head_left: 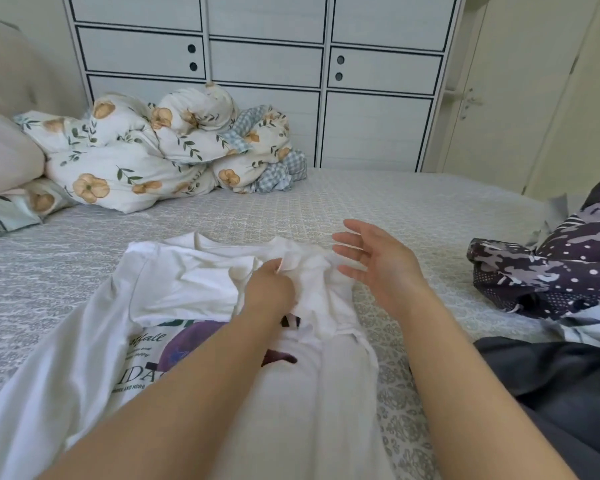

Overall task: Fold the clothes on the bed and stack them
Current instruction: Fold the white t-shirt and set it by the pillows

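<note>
White cotton, a printed T-shirt (174,292), lies spread on the bed (395,209) right under both hands. The left hand (269,289) has its grip pinched on a fold near the collar; the right hand (378,261) hovers just beside it, fingers spread, holding nothing. I'd flatten the bunched sleeve first, then fold it inward. Camouflage clothing (548,271) waits beyond the right hand.

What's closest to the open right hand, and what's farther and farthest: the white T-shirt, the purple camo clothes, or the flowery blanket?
From the right hand, in the head view:
1. White T-shirt: just left of the fingertips, pinched by the left hand.
2. Purple camo clothes: off to the right, at the bed's edge.
3. Flowery blanket: bunched up far back on the left.
</note>
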